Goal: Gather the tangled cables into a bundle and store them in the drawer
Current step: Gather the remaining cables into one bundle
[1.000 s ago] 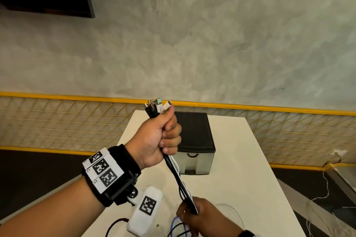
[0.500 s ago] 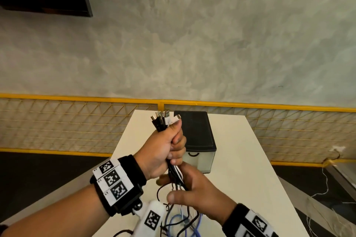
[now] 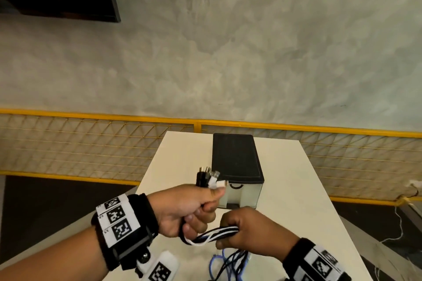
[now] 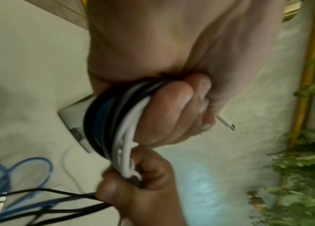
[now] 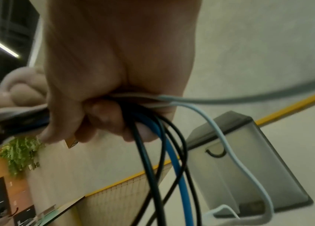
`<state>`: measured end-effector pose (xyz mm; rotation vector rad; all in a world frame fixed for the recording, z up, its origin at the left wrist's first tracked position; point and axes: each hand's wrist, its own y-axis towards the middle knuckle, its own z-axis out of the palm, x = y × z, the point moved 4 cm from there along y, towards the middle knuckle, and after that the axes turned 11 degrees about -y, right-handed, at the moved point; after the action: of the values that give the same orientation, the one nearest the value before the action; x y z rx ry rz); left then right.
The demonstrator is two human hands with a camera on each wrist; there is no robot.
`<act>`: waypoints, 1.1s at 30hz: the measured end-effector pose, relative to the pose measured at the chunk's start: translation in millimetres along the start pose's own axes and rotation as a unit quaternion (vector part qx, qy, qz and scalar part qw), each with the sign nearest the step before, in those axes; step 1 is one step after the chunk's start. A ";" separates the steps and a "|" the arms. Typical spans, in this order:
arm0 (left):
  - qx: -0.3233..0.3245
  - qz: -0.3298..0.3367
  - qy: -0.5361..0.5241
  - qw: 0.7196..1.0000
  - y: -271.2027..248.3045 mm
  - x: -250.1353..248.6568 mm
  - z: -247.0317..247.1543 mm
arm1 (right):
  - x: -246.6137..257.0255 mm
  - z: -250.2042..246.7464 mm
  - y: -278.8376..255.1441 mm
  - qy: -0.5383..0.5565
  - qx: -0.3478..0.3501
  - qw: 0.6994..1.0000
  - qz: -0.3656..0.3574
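My left hand (image 3: 194, 210) grips a bundle of black, white and blue cables (image 3: 214, 235) in a fist, with the plug ends (image 3: 209, 178) sticking up out of it. Just to its right, my right hand (image 3: 246, 230) grips the same bundle where it leaves the fist (image 4: 114, 130). Below my right hand the loose cable tails (image 5: 172, 160) hang down toward the table. The drawer box (image 3: 237, 166), black-topped with a translucent front and a dark handle (image 3: 236, 186), stands shut behind my hands.
The white table (image 3: 303, 189) runs away from me to a yellow-railed mesh fence (image 3: 91, 143) and a grey wall. A white wrist-camera mount (image 3: 159, 269) hangs below my left wrist. Loose loops of blue and black cable (image 3: 228, 264) lie on the table near me.
Both hands have come lower. My right hand moved up the bundle until it sits right beside my left fist, bending the cables sideways between the two hands.
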<state>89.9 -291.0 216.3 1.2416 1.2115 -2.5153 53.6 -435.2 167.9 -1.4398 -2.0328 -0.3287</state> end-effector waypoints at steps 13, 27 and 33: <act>-0.020 0.098 0.147 0.984 20.2 29.0 7.1 | 4.3 -22.4 -8.2 -0.028 0.005 0.999 -0.015; -0.055 0.177 0.291 0.939 30.1 40.8 -3.6 | 7.4 -31.6 0.2 0.085 -0.037 0.995 0.045; -0.042 0.147 0.202 0.967 36.6 46.1 -1.4 | 0.5 -29.3 2.2 0.076 -0.094 0.991 0.060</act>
<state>74.4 -303.5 160.9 1.8193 1.0849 -2.0408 65.5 -449.5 190.6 -1.5918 -1.8229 -0.5745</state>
